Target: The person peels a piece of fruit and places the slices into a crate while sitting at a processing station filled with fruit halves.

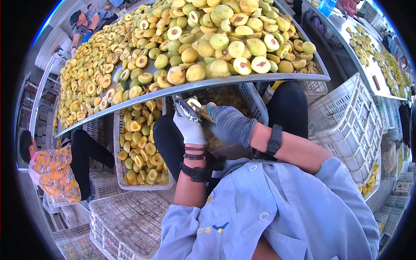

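My left hand (189, 128), in a white glove with a dark palm, holds a cut peach (194, 103) just below the table's front edge. Pale scraps of flesh cling to that glove. My right hand (231, 124), in a grey knit glove, grips a small tool (206, 114) whose end meets the fruit; its exact shape is blurred and partly hidden by the fingers. Below both hands, a plastic crate (256, 101) between my knees contains brownish fruit scraps. Above them, the metal-edged table (195, 85) bears a heap of yellow-green peaches (195, 73), many halved with pits showing.
Left of my knees stands a crate (121, 182) of pitted peach halves (139, 143). An upturned-looking white crate (126, 217) sits at lower left, and stacked crates (347, 130) rise at right. Two people work along the left side. Another table (373, 70) with fruit is at upper right.
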Demonstrator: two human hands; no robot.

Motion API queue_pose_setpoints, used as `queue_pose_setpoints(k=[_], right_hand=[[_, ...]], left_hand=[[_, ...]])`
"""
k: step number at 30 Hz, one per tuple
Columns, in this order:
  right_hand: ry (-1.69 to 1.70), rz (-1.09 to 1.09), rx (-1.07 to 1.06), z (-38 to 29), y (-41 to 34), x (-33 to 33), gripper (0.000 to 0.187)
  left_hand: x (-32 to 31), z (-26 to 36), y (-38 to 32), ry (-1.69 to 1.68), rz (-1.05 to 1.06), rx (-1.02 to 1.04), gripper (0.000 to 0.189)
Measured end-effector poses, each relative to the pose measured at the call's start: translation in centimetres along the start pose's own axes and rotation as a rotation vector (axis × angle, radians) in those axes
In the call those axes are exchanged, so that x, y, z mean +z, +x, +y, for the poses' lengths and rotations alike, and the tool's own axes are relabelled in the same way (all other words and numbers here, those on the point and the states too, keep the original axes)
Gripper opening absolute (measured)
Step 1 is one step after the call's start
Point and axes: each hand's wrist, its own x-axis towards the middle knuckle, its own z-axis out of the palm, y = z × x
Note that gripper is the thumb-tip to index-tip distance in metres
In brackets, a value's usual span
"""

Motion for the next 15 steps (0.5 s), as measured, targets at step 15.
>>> queue_pose_setpoints(k=[15], right_hand=[[-0.143, 0.042, -0.108, 2.2, -0.4, 1.7, 0.029]], left_hand=[[0.1, -2.7, -0.1, 0.019, -0.015, -0.228, 0.041]])
